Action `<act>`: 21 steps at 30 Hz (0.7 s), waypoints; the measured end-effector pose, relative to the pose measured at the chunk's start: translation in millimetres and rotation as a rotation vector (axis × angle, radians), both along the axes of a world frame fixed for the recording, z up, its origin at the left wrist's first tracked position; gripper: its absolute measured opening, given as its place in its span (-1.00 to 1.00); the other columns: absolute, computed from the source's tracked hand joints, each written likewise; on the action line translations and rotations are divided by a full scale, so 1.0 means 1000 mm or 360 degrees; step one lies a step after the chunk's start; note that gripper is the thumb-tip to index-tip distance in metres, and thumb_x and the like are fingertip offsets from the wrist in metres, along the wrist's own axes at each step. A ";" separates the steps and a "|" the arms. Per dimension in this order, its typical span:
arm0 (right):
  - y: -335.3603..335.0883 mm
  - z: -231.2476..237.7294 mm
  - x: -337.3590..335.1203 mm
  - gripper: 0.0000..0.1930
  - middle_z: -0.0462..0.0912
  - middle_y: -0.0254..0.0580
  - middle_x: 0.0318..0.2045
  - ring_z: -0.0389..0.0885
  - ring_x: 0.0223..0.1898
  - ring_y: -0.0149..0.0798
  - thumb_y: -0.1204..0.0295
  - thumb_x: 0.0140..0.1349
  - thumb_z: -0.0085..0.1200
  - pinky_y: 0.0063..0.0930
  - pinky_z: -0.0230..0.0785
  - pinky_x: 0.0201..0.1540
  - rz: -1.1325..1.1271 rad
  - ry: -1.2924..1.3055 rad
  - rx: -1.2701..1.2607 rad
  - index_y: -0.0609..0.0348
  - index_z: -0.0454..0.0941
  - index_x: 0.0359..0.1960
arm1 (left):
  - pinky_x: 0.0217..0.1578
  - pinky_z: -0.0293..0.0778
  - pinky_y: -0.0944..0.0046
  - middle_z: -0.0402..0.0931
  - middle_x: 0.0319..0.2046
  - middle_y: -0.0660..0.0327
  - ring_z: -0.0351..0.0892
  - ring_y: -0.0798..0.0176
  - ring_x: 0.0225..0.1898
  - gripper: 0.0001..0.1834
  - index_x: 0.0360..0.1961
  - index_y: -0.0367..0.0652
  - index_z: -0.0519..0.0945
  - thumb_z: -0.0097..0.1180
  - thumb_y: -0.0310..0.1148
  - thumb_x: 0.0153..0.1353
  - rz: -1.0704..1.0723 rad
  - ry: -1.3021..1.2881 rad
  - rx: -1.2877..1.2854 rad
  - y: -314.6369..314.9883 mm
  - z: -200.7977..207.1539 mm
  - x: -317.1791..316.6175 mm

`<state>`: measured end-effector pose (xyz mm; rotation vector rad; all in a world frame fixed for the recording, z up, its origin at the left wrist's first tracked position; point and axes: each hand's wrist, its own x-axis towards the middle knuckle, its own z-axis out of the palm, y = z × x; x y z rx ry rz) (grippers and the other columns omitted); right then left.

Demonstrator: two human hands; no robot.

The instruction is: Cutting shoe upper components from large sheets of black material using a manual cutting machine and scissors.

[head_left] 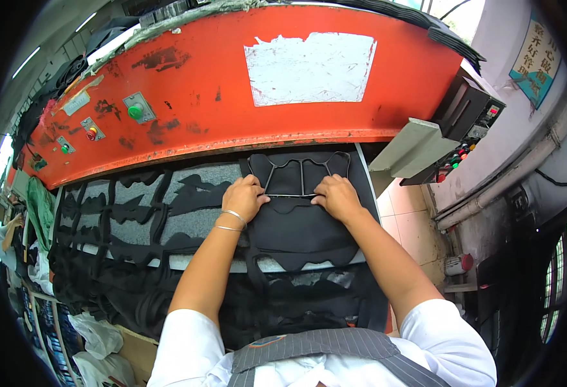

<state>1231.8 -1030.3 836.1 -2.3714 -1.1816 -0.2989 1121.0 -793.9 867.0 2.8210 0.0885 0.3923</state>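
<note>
A metal-edged cutting die (286,195) with a wavy outline and thin cross bars lies on black sheet material (299,233), under the front of a red press. My left hand (243,197), below two bangles at the wrist, is closed on the die's near left corner. At its near right corner my right hand (339,198) grips the frame with bent fingers and thumb. Just in front of the die, the sheet shows a wavy cut line.
The red press beam (206,84) spans the far side, bearing a green button (135,111) and a red one (91,133). Cut-out black scraps (128,213) cover the grey bed to the left. A control box (467,116) and pipe (496,184) stand at right.
</note>
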 end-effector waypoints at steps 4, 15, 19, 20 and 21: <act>-0.006 -0.012 -0.005 -0.84 0.49 -0.34 -0.51 0.44 -0.34 -0.21 0.26 -0.04 0.24 -0.32 0.23 -0.22 -0.0024 -0.0097 0.0296 0.04 0.63 -0.53 | -0.17 0.42 0.20 0.44 -0.36 0.18 0.47 0.06 -0.21 -0.79 -0.60 -0.25 0.52 0.30 -0.36 -0.06 -0.0122 -0.0059 -0.0081 -0.001 -0.003 0.008; -0.007 0.017 0.018 -0.75 0.51 -0.27 -0.48 0.43 -0.28 -0.13 0.17 0.15 0.09 -0.24 0.16 -0.15 0.0070 0.0056 0.0322 0.09 0.57 -0.47 | -0.29 0.43 0.21 0.39 -0.34 0.11 0.45 0.05 -0.31 -0.82 -0.51 -0.29 0.49 0.28 -0.48 -0.05 -0.0260 -0.0408 -0.0522 0.007 -0.028 0.014; 0.009 0.089 0.008 -0.24 0.04 0.09 0.34 -0.09 0.38 0.18 -0.20 0.19 -0.20 0.16 -0.35 0.34 0.0192 -0.0609 0.0570 0.06 0.18 0.28 | -0.26 0.41 0.21 0.39 -0.33 0.12 0.44 0.06 -0.27 -0.77 -0.48 -0.28 0.49 0.32 -0.44 -0.09 -0.0234 -0.0429 -0.0510 0.015 -0.036 0.004; 0.015 0.060 0.015 -0.15 -0.09 0.13 0.37 -0.17 0.39 0.21 -0.25 0.15 -0.21 0.18 -0.33 0.33 0.0177 -0.0558 0.0348 0.12 0.10 0.32 | -0.25 0.41 0.21 0.40 -0.33 0.12 0.44 0.05 -0.27 -0.75 -0.48 -0.27 0.49 0.34 -0.43 -0.11 -0.0233 -0.0448 -0.0498 0.015 -0.038 0.002; 0.019 0.021 0.016 -0.13 0.05 0.16 0.32 -0.09 0.37 0.21 -0.24 0.07 -0.07 0.15 -0.26 0.33 0.0178 -0.0458 0.0039 0.21 0.20 0.24 | -0.25 0.42 0.19 0.40 -0.33 0.13 0.44 0.04 -0.27 -0.75 -0.49 -0.25 0.50 0.34 -0.40 -0.12 -0.0217 -0.0468 -0.0502 0.012 -0.040 0.001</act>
